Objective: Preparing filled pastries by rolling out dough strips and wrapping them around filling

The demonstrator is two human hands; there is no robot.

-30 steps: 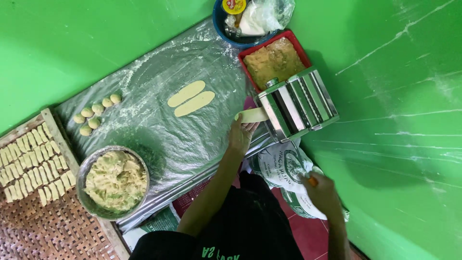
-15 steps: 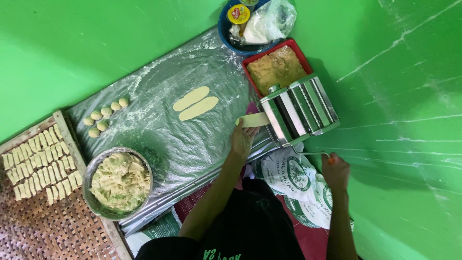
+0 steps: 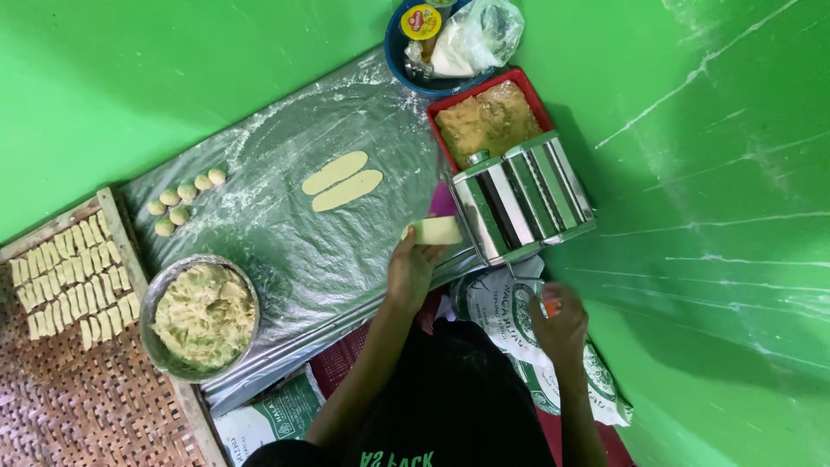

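Seen from above, the left hand [image 3: 408, 272] has its fingers clamped on a flat strip of dough [image 3: 437, 231] at the side of a metal pasta roller [image 3: 521, 199]. The right hand [image 3: 560, 326] has its fingers closed around the roller's orange-tipped crank handle [image 3: 551, 304], mostly hidden by them. Nearby on a floured plastic sheet [image 3: 285, 233] lie two rolled dough ovals [image 3: 341, 182], small dough balls [image 3: 183, 198] and a metal bowl of dough [image 3: 203, 316]. A red tray of filling [image 3: 486, 117] sits behind the roller. A woven tray [image 3: 60, 363] of cut pieces is cut off at left.

Single head view, steeply downward, mid-distance
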